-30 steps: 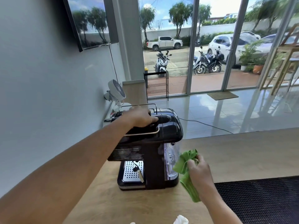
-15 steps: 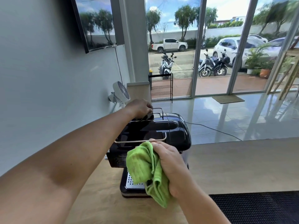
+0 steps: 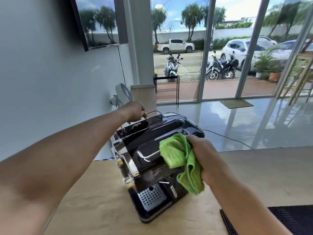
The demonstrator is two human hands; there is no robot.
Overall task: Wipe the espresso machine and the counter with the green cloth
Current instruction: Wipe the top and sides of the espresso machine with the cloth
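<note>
Right fingers (image 3: 193, 141) are curled tight around the green cloth (image 3: 179, 156), bunched in the right hand (image 3: 206, 158), and the wad is pressed onto the glossy black top of the espresso machine (image 3: 152, 143), right over the end of the chrome rail there, with a loose tail of cloth hanging down in front of the machine's face. Over on the far side, the left hand (image 3: 134, 111) is closed at the back upper edge of the machine, by a thin wire rail; the fingers look clamped on it, bracing, though exactly what they pinch is hard to make out. The machine sits skewed on the wooden table (image 3: 94, 209), and whether it is tipped or only turned I cannot tell. So the step in hand reads as wiping the machine's top, and the table has not been touched by the cloth here. Next move, by my judgement: sweep the cloth across the lid and down the front panel while the left hand steadies, minding the steam wand (image 3: 173, 191) and the trailing cloth end. Containers: the perforated drip tray (image 3: 150, 197) at the base shows bare, nothing standing on it. A dark mat (image 3: 291, 219) lies near the right forearm.
</note>
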